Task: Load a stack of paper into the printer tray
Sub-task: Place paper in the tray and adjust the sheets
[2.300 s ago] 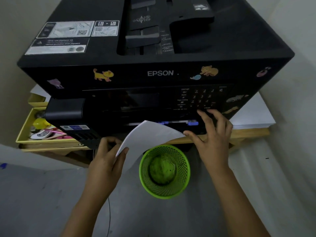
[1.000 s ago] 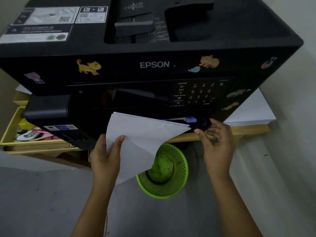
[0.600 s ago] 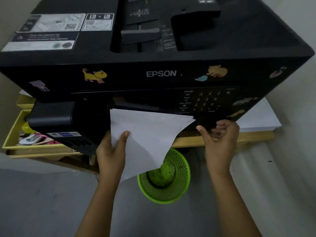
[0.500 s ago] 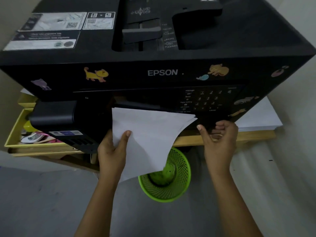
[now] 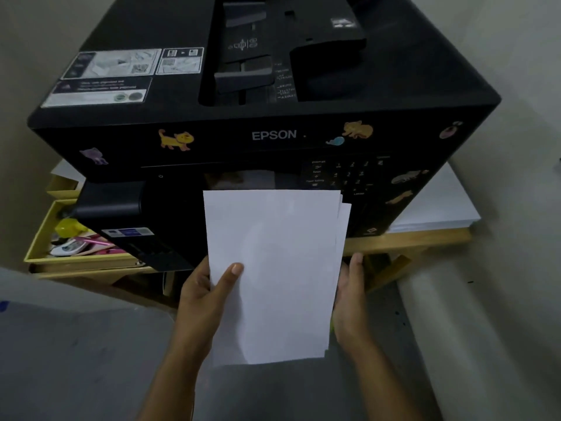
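Observation:
A thin stack of white paper (image 5: 273,268) is held upright-facing in front of the black Epson printer (image 5: 273,135), its far edge level with the printer's front panel. My left hand (image 5: 206,296) grips the stack's left edge, thumb on top. My right hand (image 5: 350,293) holds the right edge, fingers mostly behind the sheets. The sheets are slightly fanned at the top right corner. The paper hides the printer's tray opening and the green bin below.
A ream of white paper (image 5: 437,205) lies on the wooden stand (image 5: 409,240) right of the printer. A yellow tray (image 5: 39,238) with small items sits at the left under the ink tank unit (image 5: 112,205). Grey floor lies below.
The paper turned from a slanted, one-hand hold to lying flat and square before the printer. My right hand left the printer front and took the stack's right edge.

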Motion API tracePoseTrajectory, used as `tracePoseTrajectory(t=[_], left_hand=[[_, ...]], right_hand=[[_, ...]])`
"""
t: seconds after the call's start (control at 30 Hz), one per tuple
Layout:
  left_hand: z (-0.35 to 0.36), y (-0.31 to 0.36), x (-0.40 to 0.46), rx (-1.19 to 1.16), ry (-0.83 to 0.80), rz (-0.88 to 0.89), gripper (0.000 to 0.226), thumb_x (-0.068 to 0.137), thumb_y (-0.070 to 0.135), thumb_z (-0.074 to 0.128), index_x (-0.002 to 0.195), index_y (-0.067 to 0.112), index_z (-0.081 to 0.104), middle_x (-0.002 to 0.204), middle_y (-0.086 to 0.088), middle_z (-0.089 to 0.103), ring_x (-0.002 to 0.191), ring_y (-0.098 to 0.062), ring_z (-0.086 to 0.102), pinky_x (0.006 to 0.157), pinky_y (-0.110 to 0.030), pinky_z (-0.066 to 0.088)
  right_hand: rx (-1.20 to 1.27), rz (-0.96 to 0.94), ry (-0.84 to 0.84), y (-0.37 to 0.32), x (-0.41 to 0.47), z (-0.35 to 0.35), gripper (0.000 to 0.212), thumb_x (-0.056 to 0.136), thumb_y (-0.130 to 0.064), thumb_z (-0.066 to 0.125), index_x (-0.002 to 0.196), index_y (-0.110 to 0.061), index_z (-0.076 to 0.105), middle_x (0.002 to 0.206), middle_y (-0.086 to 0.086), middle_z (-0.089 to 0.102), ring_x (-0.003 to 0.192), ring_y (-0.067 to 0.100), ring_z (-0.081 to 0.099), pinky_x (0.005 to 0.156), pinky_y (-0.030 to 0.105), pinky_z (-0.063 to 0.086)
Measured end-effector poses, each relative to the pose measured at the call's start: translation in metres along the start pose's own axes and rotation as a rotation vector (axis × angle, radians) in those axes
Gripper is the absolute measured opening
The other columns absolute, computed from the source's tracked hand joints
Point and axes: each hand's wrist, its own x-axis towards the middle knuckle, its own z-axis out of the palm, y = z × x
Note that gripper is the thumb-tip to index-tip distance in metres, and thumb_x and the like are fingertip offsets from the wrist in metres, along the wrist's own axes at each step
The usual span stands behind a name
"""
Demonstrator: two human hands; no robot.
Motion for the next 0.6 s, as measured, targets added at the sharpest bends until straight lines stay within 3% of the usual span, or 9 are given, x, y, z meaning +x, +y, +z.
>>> tracePoseTrajectory(t=[0.07, 0.13, 0.23, 0.33, 0.43, 0.6], left_hand=[[0.000, 0.000, -0.008, 0.006, -0.014, -0.026, 0.041, 0.094, 0.032, 0.072, 0.135, 0.033, 0.066, 0.126, 0.014, 0.075, 0.116, -0.011, 0.072, 0.095, -0.037, 0.059], [0.001, 0.003, -0.018, 0.018, -0.059, -0.026, 0.041, 0.094, 0.034, 0.071, 0.135, 0.036, 0.064, 0.125, 0.015, 0.075, 0.111, -0.010, 0.074, 0.086, -0.032, 0.063], [0.004, 0.009, -0.033, 0.031, -0.078, 0.012, 0.047, 0.095, 0.032, 0.071, 0.140, 0.039, 0.059, 0.127, 0.018, 0.072, 0.110, -0.005, 0.072, 0.078, -0.025, 0.064], [0.004, 0.013, -0.040, 0.007, -0.017, -0.004, 0.045, 0.094, 0.032, 0.073, 0.135, 0.044, 0.061, 0.125, 0.023, 0.072, 0.111, -0.003, 0.071, 0.083, -0.029, 0.062], [0.005, 0.014, -0.046, 0.013, -0.009, -0.020, 0.047, 0.093, 0.034, 0.071, 0.136, 0.047, 0.057, 0.123, 0.029, 0.069, 0.110, 0.000, 0.070, 0.086, -0.030, 0.061], [0.008, 0.016, -0.059, 0.005, -0.019, -0.010, 0.060, 0.089, 0.040, 0.070, 0.144, 0.047, 0.049, 0.122, 0.034, 0.066, 0.111, -0.002, 0.068, 0.080, -0.026, 0.063]], right_hand=[[-0.051, -0.035, -0.003, -0.005, -0.007, 0.001, 0.048, 0.103, -0.065, 0.033, 0.117, -0.039, 0.070, 0.104, -0.011, 0.084, 0.104, 0.017, 0.079, 0.079, 0.032, 0.063], [-0.176, -0.102, -0.002, -0.010, -0.018, 0.003, 0.034, 0.091, -0.066, 0.055, 0.119, -0.050, 0.066, 0.113, -0.019, 0.079, 0.113, 0.012, 0.073, 0.098, 0.040, 0.059], [-0.332, -0.196, -0.052, -0.014, -0.030, -0.001, 0.050, 0.089, -0.054, 0.074, 0.137, -0.049, 0.062, 0.128, -0.025, 0.074, 0.119, 0.003, 0.071, 0.106, 0.042, 0.060], [-0.321, -0.249, -0.045, -0.020, -0.040, -0.007, 0.046, 0.097, -0.039, 0.074, 0.142, -0.037, 0.064, 0.129, -0.018, 0.076, 0.119, 0.007, 0.073, 0.104, 0.048, 0.062], [-0.346, -0.242, -0.068, -0.023, -0.046, -0.009, 0.049, 0.096, -0.041, 0.075, 0.143, -0.038, 0.063, 0.130, -0.019, 0.075, 0.120, 0.006, 0.073, 0.104, 0.048, 0.062], [-0.447, -0.294, -0.107, -0.023, -0.051, -0.013, 0.051, 0.097, -0.047, 0.073, 0.145, -0.045, 0.057, 0.133, -0.026, 0.071, 0.123, 0.000, 0.069, 0.101, 0.031, 0.062]])
